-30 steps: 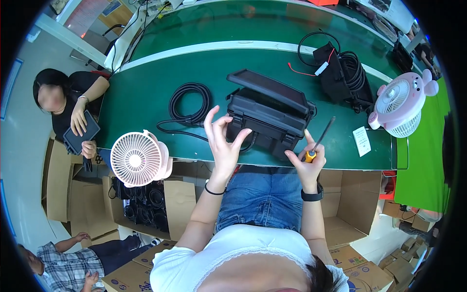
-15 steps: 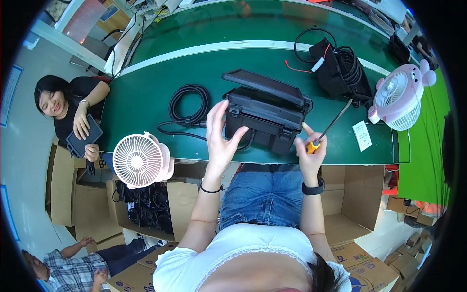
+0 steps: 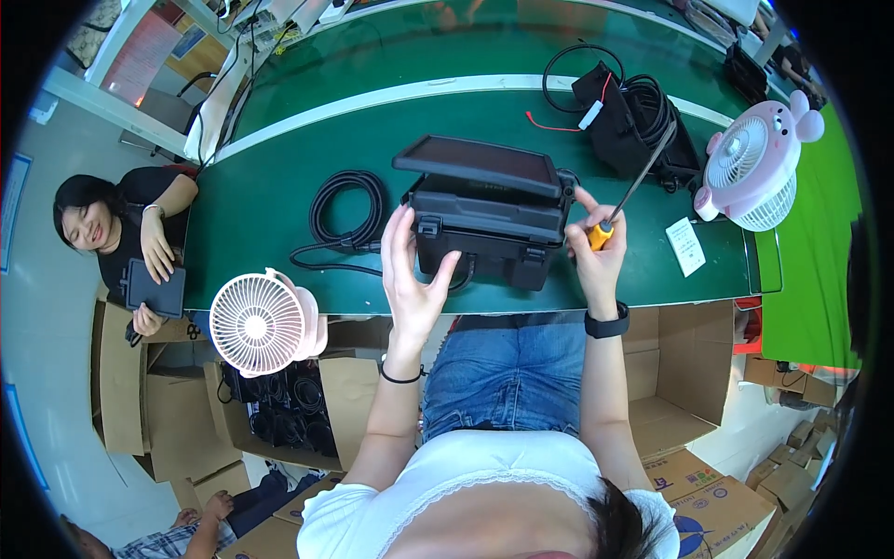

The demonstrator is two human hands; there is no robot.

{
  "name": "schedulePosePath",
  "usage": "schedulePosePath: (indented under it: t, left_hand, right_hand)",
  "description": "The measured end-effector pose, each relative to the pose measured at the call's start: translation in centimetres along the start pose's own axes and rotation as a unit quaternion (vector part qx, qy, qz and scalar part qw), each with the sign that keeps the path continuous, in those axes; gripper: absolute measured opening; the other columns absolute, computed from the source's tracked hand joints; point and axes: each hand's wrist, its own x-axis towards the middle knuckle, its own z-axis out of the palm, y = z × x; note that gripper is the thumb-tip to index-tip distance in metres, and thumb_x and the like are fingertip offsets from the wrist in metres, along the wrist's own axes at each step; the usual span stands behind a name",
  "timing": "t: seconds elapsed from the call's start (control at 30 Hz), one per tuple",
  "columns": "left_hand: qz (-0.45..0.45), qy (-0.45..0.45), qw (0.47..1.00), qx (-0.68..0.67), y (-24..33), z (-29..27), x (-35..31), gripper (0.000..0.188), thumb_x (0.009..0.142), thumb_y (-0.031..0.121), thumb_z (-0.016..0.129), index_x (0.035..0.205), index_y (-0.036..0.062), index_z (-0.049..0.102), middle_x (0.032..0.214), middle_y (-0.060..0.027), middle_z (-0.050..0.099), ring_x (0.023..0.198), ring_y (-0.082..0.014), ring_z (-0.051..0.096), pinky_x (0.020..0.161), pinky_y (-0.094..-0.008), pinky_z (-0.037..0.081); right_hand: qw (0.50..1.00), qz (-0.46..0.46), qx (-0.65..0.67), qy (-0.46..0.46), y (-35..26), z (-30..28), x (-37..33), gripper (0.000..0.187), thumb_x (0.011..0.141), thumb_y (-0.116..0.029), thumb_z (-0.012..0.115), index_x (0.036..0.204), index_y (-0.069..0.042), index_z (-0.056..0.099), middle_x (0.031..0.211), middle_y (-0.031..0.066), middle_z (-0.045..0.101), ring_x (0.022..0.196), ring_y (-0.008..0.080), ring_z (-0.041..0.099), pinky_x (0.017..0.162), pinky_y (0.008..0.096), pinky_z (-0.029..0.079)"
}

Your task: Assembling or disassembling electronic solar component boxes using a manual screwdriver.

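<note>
Black case (image 3: pixel 489 233) sits on the tabletop (image 3: pixel 251 210) just right of the left grip (image 3: pixel 419 291), long axis running side to side. That hand's loosely open against it (so it's the nearer one), while the right grip (image 3: pixel 599 265) is wrapped round a yellow screwdriver handle (image 3: pixel 602 234).

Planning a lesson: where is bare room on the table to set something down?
Bare: left of the coiled cable, beyond the round fan; between the right hand and white card. Crowded: around black case and left hand; near eared fan and cabled box.
</note>
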Motion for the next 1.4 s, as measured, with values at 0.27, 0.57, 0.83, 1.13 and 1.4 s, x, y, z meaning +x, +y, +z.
schedulePosePath:
  t: [0.27, 0.57, 0.83, 1.13, 1.4]
  left_hand:
    - [-0.006, -0.012, 1.000, 0.000, -0.3, 0.0, -0.2, 0.064, 0.077, 0.007, 0.082, 0.132, 0.0103, 0.049, 0.147, -0.0156, 0.041, 0.132, -0.0312, 0.047, 0.099, -0.0422, 0.049]
    - [0.032, 0.031, 0.999, 0.009, -1.1, 1.3, 0.4, 0.060, 0.077, 0.007, 0.081, 0.125, 0.0123, 0.046, 0.147, -0.0153, 0.034, 0.128, -0.0309, 0.045, 0.094, -0.0401, 0.050]
    - [0.030, 0.040, 0.999, 0.022, -1.4, 2.0, 0.2, 0.063, 0.078, 0.009, 0.079, 0.129, 0.0144, 0.043, 0.147, -0.0162, 0.032, 0.124, -0.0311, 0.045, 0.089, -0.0394, 0.047]
    - [0.044, 0.046, 0.998, -0.018, -1.7, 2.3, -0.4, 0.055, 0.080, 0.006, 0.077, 0.123, 0.0106, 0.043, 0.147, -0.0174, 0.029, 0.118, -0.0272, 0.049, 0.087, -0.0337, 0.048]
    - [0.020, 0.033, 0.997, -0.059, -2.0, 2.1, -0.4, 0.048, 0.082, 0.007, 0.077, 0.118, 0.0105, 0.045, 0.146, -0.0197, 0.027, 0.118, -0.0306, 0.047, 0.099, -0.0430, 0.041]
  right_hand:
    - [0.998, 0.006, -0.045, -0.049, -2.0, 1.0, 2.9, 0.023, 0.093, -0.010, 0.066, 0.093, -0.009, 0.043, 0.134, 0.0145, 0.057, 0.067, -0.0001, 0.049, 0.054, 0.0145, 0.042]
    - [0.997, 0.044, -0.047, 0.038, -0.7, 2.3, 4.2, 0.022, 0.094, -0.015, 0.067, 0.099, -0.009, 0.046, 0.133, 0.0126, 0.060, 0.064, -0.0006, 0.051, 0.050, 0.0142, 0.042]
    - [0.989, -0.009, -0.104, 0.106, -3.4, 3.8, -2.7, 0.023, 0.092, 0.003, 0.061, 0.102, -0.007, 0.043, 0.105, 0.0108, 0.067, 0.065, 0.0045, 0.051, 0.058, 0.0191, 0.044]
    - [0.969, 0.203, 0.139, 0.012, -5.2, 3.4, -3.8, 0.025, 0.094, 0.002, 0.058, 0.108, -0.011, 0.042, 0.108, 0.0146, 0.067, 0.059, 0.0015, 0.046, 0.049, 0.0155, 0.040]
    - [0.991, 0.090, 0.092, 0.041, -4.5, 4.3, -2.1, 0.023, 0.092, -0.002, 0.066, 0.097, -0.011, 0.045, 0.115, 0.0148, 0.067, 0.056, 0.0011, 0.047, 0.048, 0.0144, 0.040]
